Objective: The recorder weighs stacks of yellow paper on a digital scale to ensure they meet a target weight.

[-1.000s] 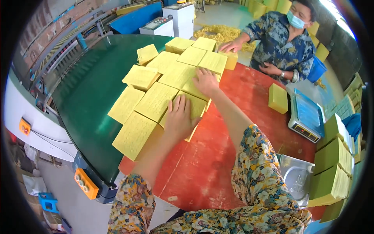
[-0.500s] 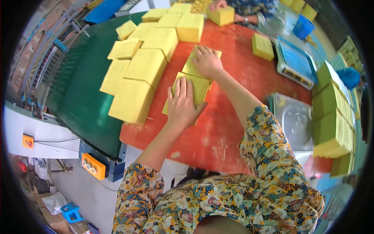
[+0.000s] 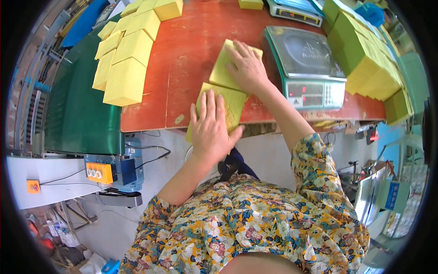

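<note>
Two stacks of yellow paper sheets sit end to end on the red table. My left hand (image 3: 211, 130) rests flat on the nearer paper stack (image 3: 233, 104), fingers stretched out and the thumb by its right side. That stack reaches the table's front edge. On the farther paper stack (image 3: 221, 68) lies my right hand (image 3: 248, 68), its fingers spread across the top. The two stacks touch or nearly touch. Their undersides are hidden.
Blocks of yellow paper (image 3: 125, 77) line the red table (image 3: 182, 55) beside a green conveyor belt (image 3: 75, 105). A digital scale (image 3: 303, 59) stands right of my hands, with a second scale (image 3: 296, 13) behind. More yellow paper stacks (image 3: 360, 59) fill the right side.
My hands and the two paper stacks have moved right and nearer across the table, away from the blocks on the left. The view has shifted, showing more of the near scale.
</note>
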The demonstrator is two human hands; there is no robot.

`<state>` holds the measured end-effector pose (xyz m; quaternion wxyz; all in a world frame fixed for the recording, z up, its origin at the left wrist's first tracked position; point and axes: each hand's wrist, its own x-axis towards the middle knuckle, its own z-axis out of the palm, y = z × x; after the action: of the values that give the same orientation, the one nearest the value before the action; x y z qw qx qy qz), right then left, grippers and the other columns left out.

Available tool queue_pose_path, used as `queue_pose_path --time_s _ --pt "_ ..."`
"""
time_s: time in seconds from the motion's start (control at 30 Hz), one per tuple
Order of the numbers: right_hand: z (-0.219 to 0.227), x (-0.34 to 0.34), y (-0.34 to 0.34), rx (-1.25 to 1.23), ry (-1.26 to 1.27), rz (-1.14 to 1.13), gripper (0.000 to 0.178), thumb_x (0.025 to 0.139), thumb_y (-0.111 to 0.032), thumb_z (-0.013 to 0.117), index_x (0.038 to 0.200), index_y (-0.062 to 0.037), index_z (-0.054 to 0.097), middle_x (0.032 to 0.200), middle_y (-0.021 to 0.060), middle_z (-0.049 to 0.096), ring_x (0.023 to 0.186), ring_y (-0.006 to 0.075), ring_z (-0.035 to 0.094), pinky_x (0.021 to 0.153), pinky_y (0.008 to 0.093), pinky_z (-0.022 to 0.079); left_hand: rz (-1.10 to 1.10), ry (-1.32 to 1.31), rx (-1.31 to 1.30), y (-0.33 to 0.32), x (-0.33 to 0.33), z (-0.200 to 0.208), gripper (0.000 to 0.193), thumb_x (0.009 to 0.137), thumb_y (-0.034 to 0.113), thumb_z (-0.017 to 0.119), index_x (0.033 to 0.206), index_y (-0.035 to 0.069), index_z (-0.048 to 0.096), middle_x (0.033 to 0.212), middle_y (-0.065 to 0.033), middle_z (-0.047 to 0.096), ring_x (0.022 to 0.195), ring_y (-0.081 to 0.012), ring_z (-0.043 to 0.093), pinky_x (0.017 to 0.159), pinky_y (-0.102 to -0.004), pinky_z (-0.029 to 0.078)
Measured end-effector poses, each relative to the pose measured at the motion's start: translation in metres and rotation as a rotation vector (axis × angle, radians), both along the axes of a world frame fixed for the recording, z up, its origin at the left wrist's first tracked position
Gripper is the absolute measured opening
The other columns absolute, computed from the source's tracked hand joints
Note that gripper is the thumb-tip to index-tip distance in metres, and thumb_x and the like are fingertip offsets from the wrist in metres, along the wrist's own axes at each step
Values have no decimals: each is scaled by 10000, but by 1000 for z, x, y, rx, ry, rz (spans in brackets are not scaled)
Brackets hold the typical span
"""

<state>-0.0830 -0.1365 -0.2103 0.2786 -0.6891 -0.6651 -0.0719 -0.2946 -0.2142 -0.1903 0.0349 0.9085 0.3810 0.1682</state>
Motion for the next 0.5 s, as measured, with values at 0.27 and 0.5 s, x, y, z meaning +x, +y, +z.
queue_pose_path --time_s 0.27,0.5 --pt "-88 -73 -184 -87 1539 -112 205 974 -165 554 1111 -22 607 1118 95 639 981 156 618 817 366 503 99 99 -4 -1 -8 1 944 789 592 668 1476 22 359 1536 -261 291 1407 -480 266 1060 -644 309" --pt "-95 -130 -173 -223 2227 274 447 991 -289 540 1338 -10 499 1256 100 596 1133 191 578 967 363 463 114 -55 33 -9 -35 -5 874 786 431 712 1470 18 359 1521 -263 319 1359 -477 348 1071 -562 353"
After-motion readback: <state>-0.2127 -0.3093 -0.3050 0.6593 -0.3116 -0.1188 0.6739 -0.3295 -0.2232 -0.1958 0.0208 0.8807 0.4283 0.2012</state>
